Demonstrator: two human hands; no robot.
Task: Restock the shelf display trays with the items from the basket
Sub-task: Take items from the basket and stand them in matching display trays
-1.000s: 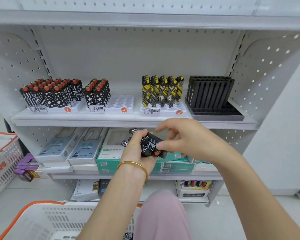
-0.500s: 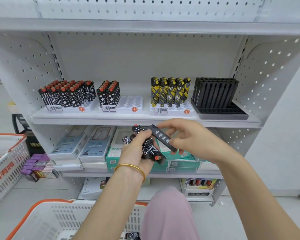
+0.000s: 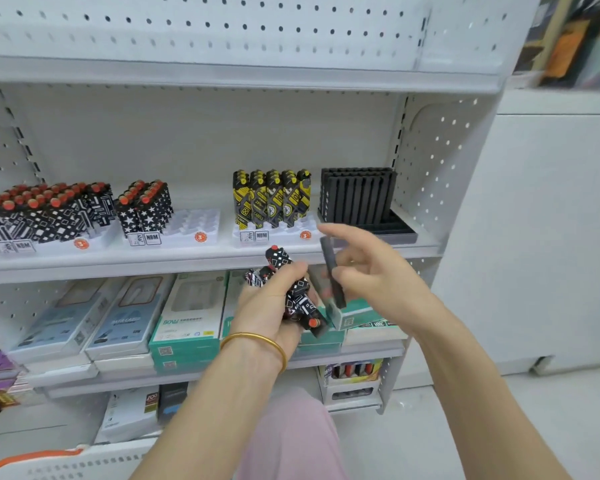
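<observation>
- The left grip [image 3: 271, 306], with a gold bangle [image 3: 257, 341] on its wrist, is curled round a bundle of patterned lighters [image 3: 297, 296]. They are black and white with red caps, held just in front of the middle shelf [image 3: 118, 266].
- The right grip [image 3: 378, 278] pinches a dark slim lighter [image 3: 330, 268] between thumb and fingers, with the forefinger stretched out. The lighter is blurred and nearly upright, on the near side of the black tray [image 3: 400, 231] and not in it.
- The black tray sits far right on the middle shelf. Standing dark lighters [image 3: 357, 195] fill its back rows, and its front slots show bare.
- Left of it, a white tray [image 3: 284, 234] holds yellow-and-black lighters [image 3: 272, 199] upright.
- The next white tray to the left, the half-filled tray [image 3: 201, 223], has star-print lighters [image 3: 144, 209] in its left part and open slots in its right.
- The leftmost tray [image 3: 94, 241] is packed with black-and-white lighters [image 3: 45, 216] with red caps.
- On the lower shelf, teal boxes [image 3: 187, 317] and grey-blue boxes [image 3: 118, 313] lie stacked and slanted.
- The basket [image 3: 32, 459], white with an orange rim, shows at the near left corner. Its contents cannot be seen.
</observation>
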